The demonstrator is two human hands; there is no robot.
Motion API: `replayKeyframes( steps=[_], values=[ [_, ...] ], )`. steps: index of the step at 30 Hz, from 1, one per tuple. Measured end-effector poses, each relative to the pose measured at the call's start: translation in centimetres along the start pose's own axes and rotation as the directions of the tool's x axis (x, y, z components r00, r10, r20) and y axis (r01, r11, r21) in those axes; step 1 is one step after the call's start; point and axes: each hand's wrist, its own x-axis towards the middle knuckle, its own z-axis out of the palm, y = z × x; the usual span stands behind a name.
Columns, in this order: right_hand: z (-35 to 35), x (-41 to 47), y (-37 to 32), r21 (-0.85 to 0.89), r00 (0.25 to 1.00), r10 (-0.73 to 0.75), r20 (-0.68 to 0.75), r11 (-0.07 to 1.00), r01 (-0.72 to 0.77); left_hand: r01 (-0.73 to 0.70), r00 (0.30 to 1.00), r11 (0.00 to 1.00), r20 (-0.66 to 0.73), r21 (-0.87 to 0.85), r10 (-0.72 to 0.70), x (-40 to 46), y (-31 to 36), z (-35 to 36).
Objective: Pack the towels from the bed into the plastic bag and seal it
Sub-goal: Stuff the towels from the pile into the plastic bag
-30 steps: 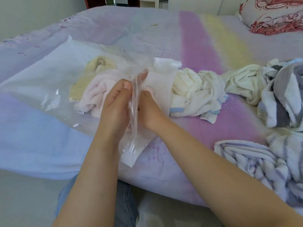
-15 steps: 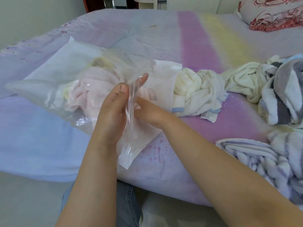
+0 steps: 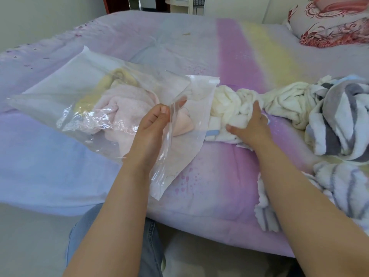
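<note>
A clear plastic bag [image 3: 65,92] lies on the bed, its mouth facing right. Inside it sit a pink towel [image 3: 127,104] and a yellow towel [image 3: 117,77]. My left hand [image 3: 151,128] pinches the upper flap of the bag's mouth and holds it up. My right hand [image 3: 250,126] rests on a crumpled white towel [image 3: 229,102] just right of the bag's mouth, fingers closed into its cloth. Another white towel [image 3: 287,100] lies further right.
Grey-and-white striped towels are heaped at the right edge [image 3: 343,120] and at the near right corner [image 3: 339,188]. A red-patterned pillow [image 3: 329,23] lies at the far right. The bed's front edge [image 3: 199,222] runs just in front of my knees.
My right hand left the bag's mouth and moved right onto the white towel. The left hand still holds the flap up, and the bag's mouth stands wider.
</note>
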Motion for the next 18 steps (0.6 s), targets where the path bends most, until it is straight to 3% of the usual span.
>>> replayKeyframes(
  steps=[3,7,12,13,16,18],
  values=[
    [0.1,0.3,1.5,0.186,0.993,-0.032,-0.112,0.981,0.052,0.005,1.0,1.0,-0.015,0.029,-0.005,0.0,-0.3,0.0],
    [-1.3,0.1,1.0,0.245,0.971,-0.029,-0.236,0.965,0.089,0.014,0.999,0.999,-0.043,0.036,-0.013,-0.1,-0.4,0.0],
    [-4.2,-3.4,-1.6,0.448,0.857,-0.001,-0.516,0.852,0.271,-0.001,0.998,1.0,-0.062,0.021,0.002,-0.3,-0.3,0.0],
    [-4.9,-4.3,-2.5,0.44,0.82,-0.029,-0.572,0.833,0.336,-0.004,0.997,1.0,-0.072,0.019,0.005,-0.3,-0.2,0.1],
    [-6.5,-8.0,-5.1,0.19,0.627,-0.261,-0.734,0.807,0.559,-0.008,0.992,1.0,-0.125,0.025,0.011,-0.2,-0.1,0.4],
    [-6.8,-11.1,-6.3,0.112,0.482,-0.387,-0.786,0.678,0.727,-0.022,0.987,0.999,-0.158,0.031,0.027,-0.3,0.1,0.5]
  ],
)
